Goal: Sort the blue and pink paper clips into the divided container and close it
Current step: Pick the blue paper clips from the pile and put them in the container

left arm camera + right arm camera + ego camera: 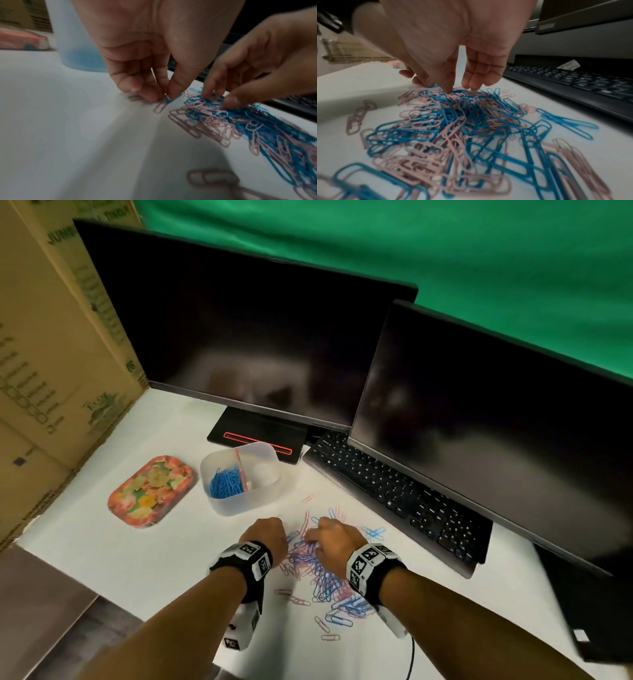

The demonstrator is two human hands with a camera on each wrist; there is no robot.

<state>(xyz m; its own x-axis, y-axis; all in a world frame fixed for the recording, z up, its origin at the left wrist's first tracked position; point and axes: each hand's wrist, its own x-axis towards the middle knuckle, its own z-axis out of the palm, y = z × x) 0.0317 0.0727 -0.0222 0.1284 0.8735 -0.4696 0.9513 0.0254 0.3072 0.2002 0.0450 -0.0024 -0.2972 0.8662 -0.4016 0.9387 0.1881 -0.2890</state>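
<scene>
A mixed pile of blue and pink paper clips (318, 573) lies on the white table between my hands. Behind it stands the translucent divided container (255, 501), with blue clips (226, 482) in its left compartment. The right compartment looks empty. Its floral lid (150, 491) lies to the left. My left hand (164, 96) pinches a blue clip (171, 100) between thumb and fingers at the pile's left edge, next to a single pink clip (160, 108). My right hand (458, 89) points down, its fingertips (471, 86) touching the top of the pile (453, 121) with the thumb held apart.
Two dark monitors (239, 337) stand behind, and a black keyboard (394, 494) lies right of the pile. Cardboard boxes (51, 354) wall off the left side. The table's front-left edge (68, 563) drops off near my left forearm. Stray clips (329, 631) lie near the front.
</scene>
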